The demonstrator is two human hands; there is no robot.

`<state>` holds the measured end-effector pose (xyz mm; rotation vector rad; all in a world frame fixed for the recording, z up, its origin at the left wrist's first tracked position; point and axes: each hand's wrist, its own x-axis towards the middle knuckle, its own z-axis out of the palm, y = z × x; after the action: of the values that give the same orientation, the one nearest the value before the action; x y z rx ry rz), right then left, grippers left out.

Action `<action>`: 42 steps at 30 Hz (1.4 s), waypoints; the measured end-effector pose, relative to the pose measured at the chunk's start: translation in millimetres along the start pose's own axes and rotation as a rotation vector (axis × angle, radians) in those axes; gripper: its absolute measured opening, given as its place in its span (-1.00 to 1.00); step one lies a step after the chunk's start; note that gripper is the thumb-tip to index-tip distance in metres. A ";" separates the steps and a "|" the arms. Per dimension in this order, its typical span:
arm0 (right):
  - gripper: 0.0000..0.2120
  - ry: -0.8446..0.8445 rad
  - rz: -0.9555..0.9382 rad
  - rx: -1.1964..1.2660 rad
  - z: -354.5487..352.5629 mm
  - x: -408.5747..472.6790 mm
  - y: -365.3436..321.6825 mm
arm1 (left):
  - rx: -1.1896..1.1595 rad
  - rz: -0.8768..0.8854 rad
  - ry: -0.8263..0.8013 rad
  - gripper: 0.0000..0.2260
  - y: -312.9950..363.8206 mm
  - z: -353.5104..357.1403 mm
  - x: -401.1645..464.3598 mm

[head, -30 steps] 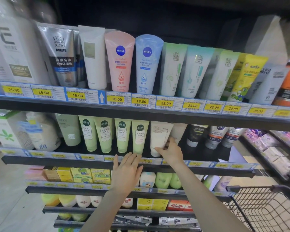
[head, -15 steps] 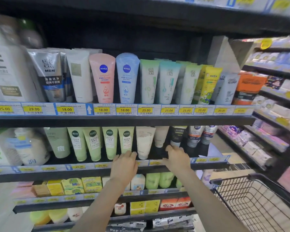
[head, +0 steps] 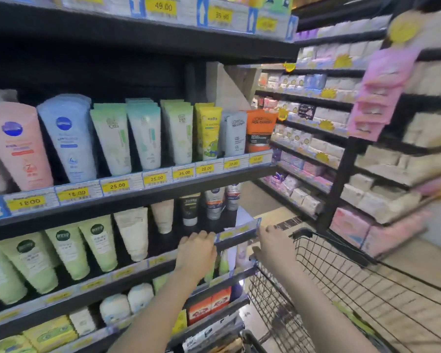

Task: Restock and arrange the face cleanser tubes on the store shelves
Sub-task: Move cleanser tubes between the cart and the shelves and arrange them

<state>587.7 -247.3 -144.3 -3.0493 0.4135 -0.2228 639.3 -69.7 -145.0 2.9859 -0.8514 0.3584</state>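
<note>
Now both hands hold nothing: left hand [head: 196, 253] rests loosely curled on the shelf edge [head: 138, 270]; right hand [head: 274, 244], relaxed, hovers above the cart [head: 341, 281].

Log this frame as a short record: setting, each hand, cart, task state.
setting: store shelf of face cleanser tubes with yellow price tags
left hand: empty, fingers curled over the second shelf's front edge
right hand: empty, loosely curled beside the black wire cart
cart: by the shelf end, contents not visible
task state: no tube in hand
</note>
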 end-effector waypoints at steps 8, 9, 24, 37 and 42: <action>-0.62 0.003 0.260 0.026 -15.0 -23.5 123.5 | -0.069 0.304 -0.055 -0.74 123.2 7.5 60.9; -0.65 -0.002 0.288 0.018 -16.6 -26.4 137.7 | -0.074 0.332 -0.058 -0.72 138.1 8.4 66.6; -0.62 -0.141 0.560 0.059 31.8 -62.8 304.9 | -0.138 0.579 -0.259 -0.68 311.5 68.2 117.3; -0.63 -0.303 0.894 0.196 143.1 -52.4 376.1 | 0.008 0.776 -0.565 -0.67 392.7 181.9 186.1; -0.65 -0.416 0.982 0.237 183.3 -41.1 394.9 | 0.048 0.854 -0.647 -0.66 416.8 240.6 210.3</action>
<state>473.2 -609.6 -360.5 -2.2208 1.5749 0.3698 646.9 -552.4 -351.9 2.5893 -2.1609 -0.6469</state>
